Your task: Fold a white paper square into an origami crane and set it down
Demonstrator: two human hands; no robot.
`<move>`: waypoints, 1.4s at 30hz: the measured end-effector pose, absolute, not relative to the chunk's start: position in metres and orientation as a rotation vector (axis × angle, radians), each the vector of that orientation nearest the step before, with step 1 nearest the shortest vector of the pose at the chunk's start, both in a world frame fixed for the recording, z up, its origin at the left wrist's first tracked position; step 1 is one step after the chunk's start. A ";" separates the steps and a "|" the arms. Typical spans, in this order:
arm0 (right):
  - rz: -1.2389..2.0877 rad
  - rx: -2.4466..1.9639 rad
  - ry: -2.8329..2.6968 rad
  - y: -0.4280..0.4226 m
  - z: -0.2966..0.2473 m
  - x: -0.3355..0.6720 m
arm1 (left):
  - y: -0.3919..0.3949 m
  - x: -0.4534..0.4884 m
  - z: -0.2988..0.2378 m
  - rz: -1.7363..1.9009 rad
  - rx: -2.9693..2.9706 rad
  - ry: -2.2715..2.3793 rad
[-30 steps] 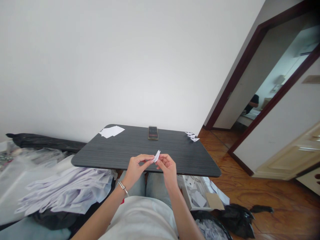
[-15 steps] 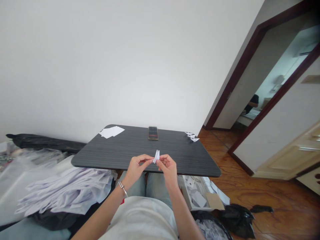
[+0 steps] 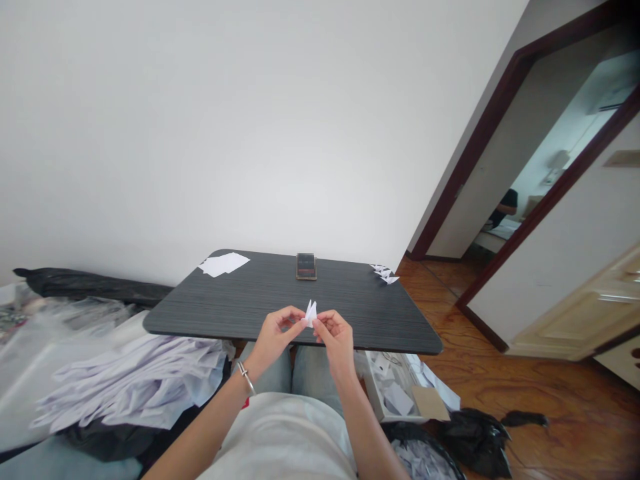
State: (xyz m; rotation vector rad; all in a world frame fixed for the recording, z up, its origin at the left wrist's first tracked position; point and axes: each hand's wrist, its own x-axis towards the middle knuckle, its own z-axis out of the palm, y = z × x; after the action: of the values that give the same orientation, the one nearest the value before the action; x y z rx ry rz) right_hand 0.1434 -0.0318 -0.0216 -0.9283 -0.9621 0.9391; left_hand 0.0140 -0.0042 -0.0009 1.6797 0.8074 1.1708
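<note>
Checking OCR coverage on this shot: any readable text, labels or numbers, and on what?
No legible text anywhere.
Phone on the dark table: reddish band on screen, too small to read.
Tan plate on the white panel at right: nothing readable.
Folded white paper between left hand and right hand: no print visible.

Both hands raised, pinching at midline.
Left hand (image 3: 274, 339) and right hand (image 3: 336, 340) held just apart in front of the torso, fingers curled, each thumb pressed against its forefinger, fingertips (image 3: 300, 319) almost meeting. Left forearm (image 3: 210, 420) runs up from lower left, left wrist (image 3: 247, 373) slightly bent; right forearm (image 3: 363, 420) rises nearly straight from below.
</note>
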 end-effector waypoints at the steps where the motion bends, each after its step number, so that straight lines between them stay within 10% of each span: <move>1: 0.941 -0.926 -0.969 -0.032 -0.022 0.143 | -0.004 0.014 0.000 1.165 1.640 0.788; 42: 1.021 -0.849 -0.997 -0.019 -0.036 0.148 | -0.002 0.015 -0.008 1.092 1.374 0.724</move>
State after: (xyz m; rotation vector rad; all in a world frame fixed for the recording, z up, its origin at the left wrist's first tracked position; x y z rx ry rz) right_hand 0.1481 -0.0191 -0.0363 -0.8492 -0.9974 1.0205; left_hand 0.0150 -0.0017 -0.0083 1.3745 0.7240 1.0919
